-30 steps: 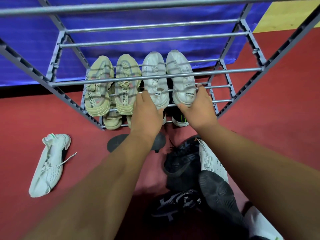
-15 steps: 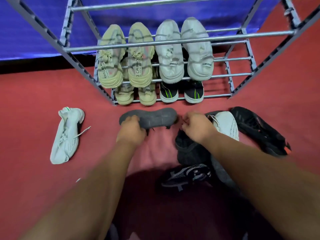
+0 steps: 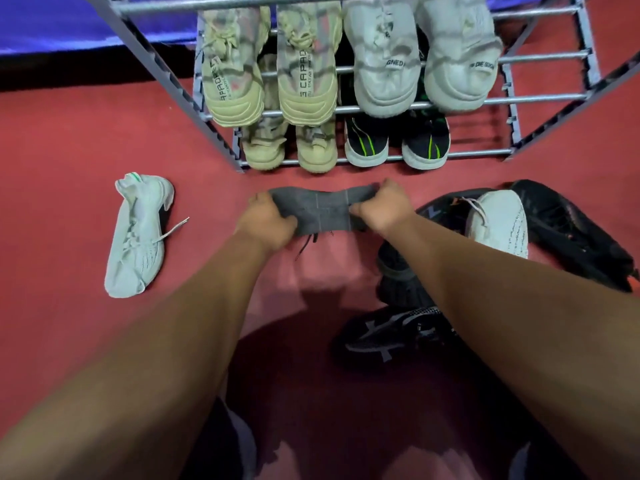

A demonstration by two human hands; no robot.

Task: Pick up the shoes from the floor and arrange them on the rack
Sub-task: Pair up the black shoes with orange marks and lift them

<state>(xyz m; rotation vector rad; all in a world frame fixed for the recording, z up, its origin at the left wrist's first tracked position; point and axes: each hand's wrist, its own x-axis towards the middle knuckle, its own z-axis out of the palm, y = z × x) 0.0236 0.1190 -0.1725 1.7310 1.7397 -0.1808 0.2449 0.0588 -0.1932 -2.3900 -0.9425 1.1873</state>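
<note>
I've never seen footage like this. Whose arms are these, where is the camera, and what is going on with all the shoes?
There is no machine here: a person wears a camera on the head, so you look down along their own two bare arms.

The left hand and the right hand grip the two ends of one dark grey shoe, with a lace dangling under it, just in front of a metal shoe rack.

The rack already holds four pairs in two rows: beige shoes and white shoes above, more beige and a black pair with green stripes below.

On the red floor a pale shoe lies alone to the left, and a heap of black shoes with one white shoe lies to the right.
</note>
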